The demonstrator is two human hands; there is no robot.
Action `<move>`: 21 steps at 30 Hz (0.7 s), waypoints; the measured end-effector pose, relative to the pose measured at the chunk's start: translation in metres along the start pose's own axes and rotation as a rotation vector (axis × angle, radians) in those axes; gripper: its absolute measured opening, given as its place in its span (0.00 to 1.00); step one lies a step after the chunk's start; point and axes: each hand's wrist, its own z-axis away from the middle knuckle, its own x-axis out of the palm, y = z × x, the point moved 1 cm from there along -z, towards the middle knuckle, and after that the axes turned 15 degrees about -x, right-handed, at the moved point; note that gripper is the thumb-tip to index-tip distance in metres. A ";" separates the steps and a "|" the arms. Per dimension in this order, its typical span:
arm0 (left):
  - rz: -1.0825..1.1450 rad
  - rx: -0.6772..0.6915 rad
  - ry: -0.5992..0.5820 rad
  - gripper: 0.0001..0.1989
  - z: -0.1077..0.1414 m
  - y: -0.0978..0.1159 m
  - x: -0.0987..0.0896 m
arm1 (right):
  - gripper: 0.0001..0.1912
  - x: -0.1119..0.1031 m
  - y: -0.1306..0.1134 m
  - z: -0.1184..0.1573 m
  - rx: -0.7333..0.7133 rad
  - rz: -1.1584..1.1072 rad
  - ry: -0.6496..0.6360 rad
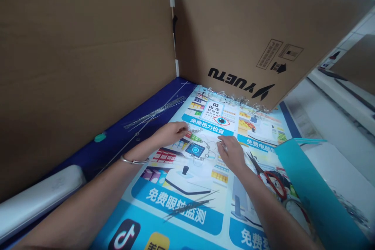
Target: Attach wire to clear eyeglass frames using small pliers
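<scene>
Over the middle of a printed poster, my left hand (172, 133) has its fingers pressed together at a small clear beaded piece (195, 129). My right hand (231, 150) is to the right, thumb and fingers apart, with nothing visible between them. Between the hands, a loop of thin clear wire with beads (208, 150) lies on the poster (181, 164). A bundle of thin wires (190, 205) rests nearer to me, and another bundle (155, 113) lies beyond my left hand on the dark blue surface.
Red-handled scissors (275, 185) lie beside my right forearm, next to a teal box (316, 187). Several small wire pieces (249, 103) line the base of the cardboard wall (234, 27). A white bar (43, 199) is at the left.
</scene>
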 end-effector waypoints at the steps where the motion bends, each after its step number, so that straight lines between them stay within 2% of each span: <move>1: -0.017 -0.039 -0.016 0.12 -0.001 -0.002 0.001 | 0.15 0.001 0.001 0.000 0.039 0.020 -0.024; 5: -0.053 -0.085 -0.060 0.17 -0.001 -0.002 0.009 | 0.16 0.003 0.000 0.001 0.099 0.043 -0.137; 11: -0.027 -0.120 -0.136 0.16 0.002 0.005 0.018 | 0.13 0.003 -0.005 0.000 0.093 0.007 -0.226; 21: -0.079 -0.089 -0.034 0.14 0.001 0.004 0.028 | 0.14 0.005 -0.002 0.000 0.119 0.076 -0.268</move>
